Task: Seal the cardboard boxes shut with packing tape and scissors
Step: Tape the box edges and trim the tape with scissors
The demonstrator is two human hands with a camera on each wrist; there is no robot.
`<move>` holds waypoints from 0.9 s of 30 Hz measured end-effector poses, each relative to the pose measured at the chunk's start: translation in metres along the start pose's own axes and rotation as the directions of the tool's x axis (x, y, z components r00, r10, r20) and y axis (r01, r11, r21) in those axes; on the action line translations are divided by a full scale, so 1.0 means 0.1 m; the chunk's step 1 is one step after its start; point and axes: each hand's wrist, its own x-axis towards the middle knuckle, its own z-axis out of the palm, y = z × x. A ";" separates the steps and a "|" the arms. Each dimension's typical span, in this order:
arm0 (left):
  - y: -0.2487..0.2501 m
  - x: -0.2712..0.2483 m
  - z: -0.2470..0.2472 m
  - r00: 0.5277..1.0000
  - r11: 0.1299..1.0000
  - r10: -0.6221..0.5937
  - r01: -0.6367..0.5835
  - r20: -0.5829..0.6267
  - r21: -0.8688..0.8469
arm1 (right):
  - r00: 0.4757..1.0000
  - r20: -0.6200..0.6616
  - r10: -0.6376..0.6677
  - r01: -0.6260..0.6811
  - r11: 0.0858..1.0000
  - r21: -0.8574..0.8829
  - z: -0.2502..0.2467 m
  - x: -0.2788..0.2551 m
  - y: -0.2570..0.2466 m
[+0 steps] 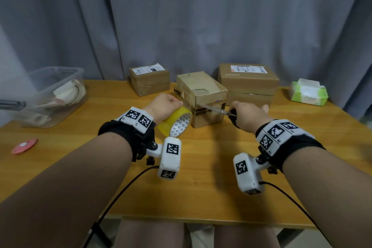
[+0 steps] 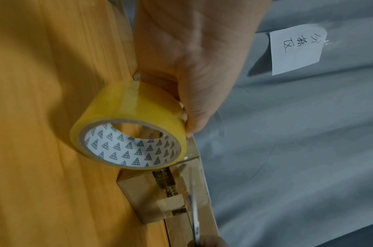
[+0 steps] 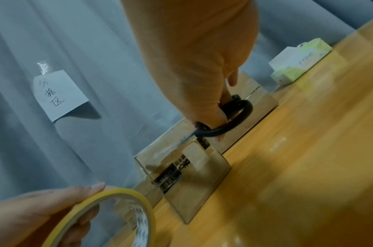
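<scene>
Left hand: the left hand (image 1: pixel 165 104) gripped the tape roll (image 1: pixel 177 122), with the fingers curled over its top edge.
Tape roll: it was yellow, with little triangles printed inside its ring. It was up off the table (image 1: pixel 201 177), tilted, just beside the near left corner of the middle box (image 1: pixel 201 96). A clear strip of tape (image 2: pixel 191 150) ran from the roll to that box.
Right hand: the right hand (image 1: pixel 248 115) held the scissors (image 1: pixel 216 109), with fingers through the black handle loops (image 3: pixel 232 120).
Scissors: the blades pointed left, across the front top edge of the middle box, toward the tape strip. It was too blurry to tell if the blades were apart or together.
Middle box: it was a small brown cardboard box on the table, between the two hands. Its front had dark printed tape on it.
Other boxes: a small box (image 1: pixel 150 80) stood at the back left, and a big box (image 1: pixel 248 82) at the back right. Both had white labels on top.
Other things: a clear plastic tub (image 1: pixel 54 94) sat far left, a pink round thing (image 1: pixel 24 145) lay near the left edge, and a green tissue pack (image 1: pixel 308 92) sat far right.
Behind: a grey curtain (image 1: pixel 181 16) hung there, with a paper note (image 2: pixel 295 50) stuck on it.
</scene>
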 end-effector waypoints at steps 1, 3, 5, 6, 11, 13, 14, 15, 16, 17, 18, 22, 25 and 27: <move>0.01 -0.02 0.02 1.000 1.000 0.009 -0.009 0.001 -0.012 | 1.000 -0.005 0.019 -0.018 0.999 0.026 -0.01 -0.02 0.01; 0.03 -0.07 0.03 1.000 0.999 0.016 -0.015 0.007 -0.033 | 0.999 0.031 -0.013 0.008 0.986 0.169 -0.04 -0.06 0.03; 0.02 -0.12 0.03 1.000 0.999 0.014 -0.013 0.006 -0.038 | 0.992 0.076 -0.102 0.069 0.932 0.357 -0.06 -0.12 0.00; 0.01 -0.14 0.02 1.000 0.999 0.011 -0.011 -0.003 -0.030 | 0.986 0.088 -0.142 0.091 0.899 0.428 -0.07 -0.17 -0.04; -0.06 -0.19 -0.05 0.999 1.000 -0.024 0.023 -0.043 -0.019 | 0.947 0.189 -0.261 0.136 0.855 0.500 -0.03 -0.27 -0.24; -0.09 -0.17 -0.05 0.998 0.998 -0.054 0.054 -0.036 0.019 | 0.948 0.196 -0.250 0.129 0.867 0.481 0.01 -0.24 -0.29; -0.10 -0.16 -0.04 0.998 0.997 -0.061 0.062 -0.025 0.047 | 0.952 0.195 -0.237 0.120 0.872 0.475 0.02 -0.23 -0.30; -0.11 -0.14 -0.02 0.998 0.995 -0.065 0.066 -0.016 0.080 | 0.953 0.199 -0.227 0.113 0.879 0.463 0.02 -0.22 -0.30; -0.11 -0.12 -0.01 0.998 0.992 -0.057 0.058 -0.015 0.110 | 0.954 0.201 -0.223 0.113 0.888 0.445 0.01 -0.21 -0.30; -0.11 -0.10 0.01 0.999 0.990 -0.041 0.043 -0.018 0.132 | 0.955 0.203 -0.217 0.114 0.897 0.426 0.00 -0.19 -0.29; -0.10 -0.08 0.02 1.000 0.988 -0.015 0.018 -0.019 0.150 | 0.956 0.204 -0.211 0.112 0.905 0.410 -0.03 -0.19 -0.29; -0.07 0.03 0.07 0.999 0.979 0.038 -0.036 -0.007 0.199 | 0.937 0.294 -0.186 0.064 0.923 0.379 -0.14 -0.25 -0.29; -0.10 0.09 0.05 0.999 0.976 0.048 -0.050 0.013 0.214 | 0.861 0.460 -0.216 -0.026 0.885 0.464 -0.16 -0.37 -0.26; -0.14 0.08 0.03 0.997 0.978 0.071 -0.071 0.009 0.199 | 0.817 0.531 -0.223 -0.066 0.879 0.471 -0.16 -0.43 -0.23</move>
